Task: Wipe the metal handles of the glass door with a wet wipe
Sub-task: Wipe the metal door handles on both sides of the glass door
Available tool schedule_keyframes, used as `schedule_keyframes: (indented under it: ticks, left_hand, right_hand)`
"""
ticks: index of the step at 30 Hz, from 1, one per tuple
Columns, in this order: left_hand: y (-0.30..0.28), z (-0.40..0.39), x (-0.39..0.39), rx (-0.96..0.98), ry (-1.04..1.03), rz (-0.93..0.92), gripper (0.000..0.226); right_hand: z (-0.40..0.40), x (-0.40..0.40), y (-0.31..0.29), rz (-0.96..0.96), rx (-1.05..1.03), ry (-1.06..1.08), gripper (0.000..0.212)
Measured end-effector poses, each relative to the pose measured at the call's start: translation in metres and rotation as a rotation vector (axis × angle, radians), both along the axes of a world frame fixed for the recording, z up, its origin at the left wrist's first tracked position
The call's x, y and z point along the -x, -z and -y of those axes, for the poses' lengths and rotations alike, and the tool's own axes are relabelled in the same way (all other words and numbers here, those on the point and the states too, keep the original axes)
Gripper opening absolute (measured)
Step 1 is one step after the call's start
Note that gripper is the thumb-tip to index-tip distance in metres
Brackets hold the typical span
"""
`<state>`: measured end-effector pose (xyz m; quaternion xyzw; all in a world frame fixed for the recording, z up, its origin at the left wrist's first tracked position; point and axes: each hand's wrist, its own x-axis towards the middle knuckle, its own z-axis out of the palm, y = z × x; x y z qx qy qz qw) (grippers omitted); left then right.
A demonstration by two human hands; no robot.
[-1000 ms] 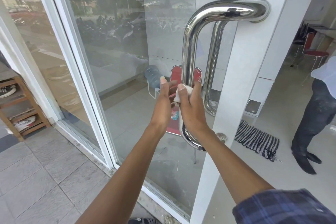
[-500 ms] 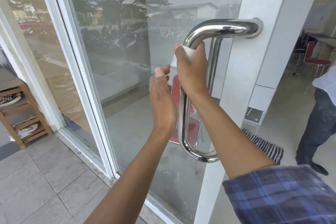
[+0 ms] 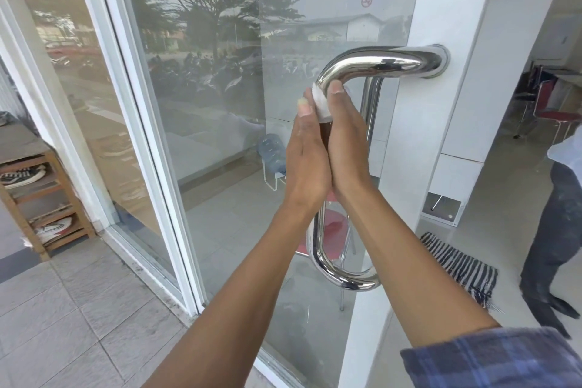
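Observation:
A polished D-shaped metal handle (image 3: 374,64) is fixed to the white frame of the glass door (image 3: 239,104). A second handle (image 3: 371,110) shows behind the glass. My right hand (image 3: 345,135) wraps the upright bar just under the upper bend, pressing a white wet wipe (image 3: 321,104) around it. My left hand (image 3: 307,154) presses flat against the bar and the wipe from the left, fingers straight. Both palms sandwich the bar. The lower curve of the handle shows below my wrists.
A wooden shoe rack (image 3: 41,198) stands at the left outside. A striped mat (image 3: 459,268) lies on the floor inside the doorway. A person's legs (image 3: 554,246) are at the right edge. Red chairs (image 3: 548,107) stand further inside.
My right hand slid the wipe up the bar from its lower part to the upper bend. My left hand followed and closed in against the bar.

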<state>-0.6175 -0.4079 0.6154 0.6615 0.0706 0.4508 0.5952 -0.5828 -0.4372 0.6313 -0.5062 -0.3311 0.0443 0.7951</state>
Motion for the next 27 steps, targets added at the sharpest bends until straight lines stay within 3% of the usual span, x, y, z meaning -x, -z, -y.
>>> schedule_keyframes:
  ticks: [6, 11, 14, 18, 27]
  left_hand:
    - [-0.03, -0.011, -0.016, 0.015, 0.016, -0.009, 0.068]
    - [-0.062, -0.014, -0.029, -0.158, -0.11, 0.024, 0.065]
    - [-0.08, -0.011, -0.041, -0.45, -0.285, -0.018, 0.069]
    - [-0.084, -0.004, -0.044, -0.793, -0.504, 0.053, 0.05]
    - [-0.06, 0.016, -0.053, -1.241, -0.751, 0.197, 0.037]
  right_hand:
    - [0.017, -0.007, 0.008, -0.024, -0.055, 0.322, 0.034]
    - [0.031, -0.006, 0.01, 0.054, -0.159, 0.395, 0.031]
    - [0.038, -0.008, 0.003, 0.08, -0.237, 0.427, 0.03]
    - [0.049, -0.011, -0.006, 0.105, -0.326, 0.498, 0.03]
    - [0.062, -0.018, -0.01, 0.103, -0.394, 0.563, 0.026]
